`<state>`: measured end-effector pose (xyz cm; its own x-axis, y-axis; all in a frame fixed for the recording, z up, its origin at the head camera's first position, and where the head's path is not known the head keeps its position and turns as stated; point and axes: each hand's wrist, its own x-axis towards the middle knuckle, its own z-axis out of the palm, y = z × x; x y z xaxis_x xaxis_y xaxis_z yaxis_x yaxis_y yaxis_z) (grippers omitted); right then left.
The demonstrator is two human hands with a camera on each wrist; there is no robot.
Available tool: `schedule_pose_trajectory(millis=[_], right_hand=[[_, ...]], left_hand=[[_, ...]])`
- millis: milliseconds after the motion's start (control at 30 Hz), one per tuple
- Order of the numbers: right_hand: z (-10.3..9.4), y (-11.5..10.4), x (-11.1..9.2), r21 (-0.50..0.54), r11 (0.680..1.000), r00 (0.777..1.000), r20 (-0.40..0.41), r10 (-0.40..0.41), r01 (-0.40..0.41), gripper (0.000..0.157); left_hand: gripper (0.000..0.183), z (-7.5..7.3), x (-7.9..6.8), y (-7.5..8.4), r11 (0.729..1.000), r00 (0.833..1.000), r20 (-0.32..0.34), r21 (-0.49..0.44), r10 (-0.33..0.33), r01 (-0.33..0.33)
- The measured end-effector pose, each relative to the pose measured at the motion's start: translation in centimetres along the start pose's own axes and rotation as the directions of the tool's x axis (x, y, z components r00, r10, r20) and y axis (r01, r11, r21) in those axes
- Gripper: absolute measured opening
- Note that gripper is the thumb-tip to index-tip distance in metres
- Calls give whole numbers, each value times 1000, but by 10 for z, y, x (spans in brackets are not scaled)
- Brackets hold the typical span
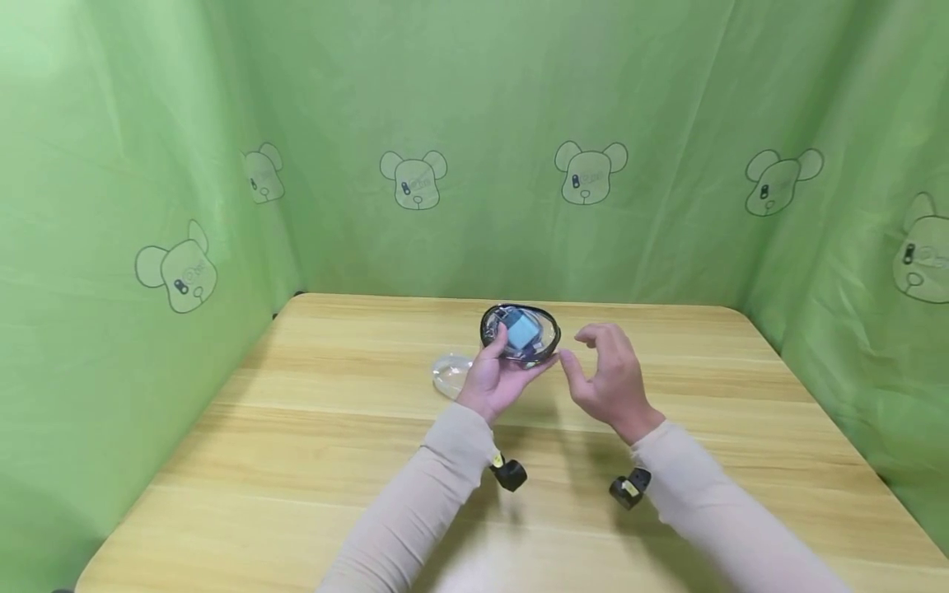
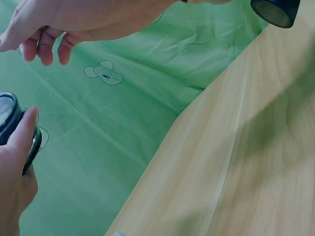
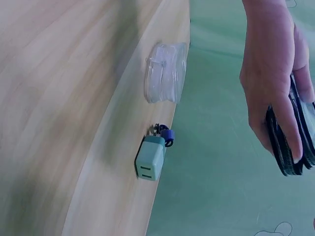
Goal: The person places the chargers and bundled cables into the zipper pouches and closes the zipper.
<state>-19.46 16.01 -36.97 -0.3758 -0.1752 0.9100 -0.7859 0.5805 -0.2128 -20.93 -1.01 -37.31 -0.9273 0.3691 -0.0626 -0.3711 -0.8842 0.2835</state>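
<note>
Pouch [image 1: 547, 334], clear face with a black rim, is held up over the far half of the table [image 1: 334, 461], roughly midway between its left and right edges. Left to right: clear round case [image 1: 449, 377] sits on the table, left of the middle, nearer the far edge than the near one. Left hand [image 1: 495, 384] has the pouch, thumb on the clear face, fingers underneath. Light-blue block [image 1: 524, 330] shows within the pouch outline; can't tell if it's inside or seen through the clear face. Right wrist view has a two-slot charger [image 3: 150, 160] on the table beside a blue tab [image 3: 168, 135]; could be that same block. Right hand [image 1: 610, 380] holds nothing I can see: thumb and fingers curved with a wide gap, just beside the pouch's right side.

My read: pouch handling is in hand. To do it well, left hand should support from below with a light thumb, as the clear face probably flexes. Right hand best works along the rim, slow and even. Can't tell whether the rim is fastened, so level beats tilted.
</note>
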Motion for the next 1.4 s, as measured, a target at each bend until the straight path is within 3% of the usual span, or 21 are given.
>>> schedule_pose_trajectory(millis=[200,333,600,867,1100,1300,1400], right_hand=[[-2,4,-4,-18,1000,1000,15,16,-15,31],[-3,5,-5,-47,999,999,41,17,-15,32],[-3,8,-6,-48,999,999,48,18,-16,31],[-2,9,-7,-45,999,999,47,15,-13,30],[-3,7,-7,-50,999,997,70,14,-11,31],[-2,9,-7,-46,999,998,62,13,-10,29],[-2,10,-7,-42,999,998,60,9,-6,28]], left_hand=[[81,-2,2,0,996,998,31,-69,57,-55],[92,-2,2,0,992,998,14,-108,67,-65],[61,-4,2,0,978,996,-64,-193,68,-79],[61,-4,0,0,957,991,-117,-274,69,-99],[63,-3,-2,1,950,993,-111,-305,35,-67],[63,-1,0,0,927,995,-93,-366,48,-79],[61,-1,-2,0,935,995,-87,-348,43,-71]])
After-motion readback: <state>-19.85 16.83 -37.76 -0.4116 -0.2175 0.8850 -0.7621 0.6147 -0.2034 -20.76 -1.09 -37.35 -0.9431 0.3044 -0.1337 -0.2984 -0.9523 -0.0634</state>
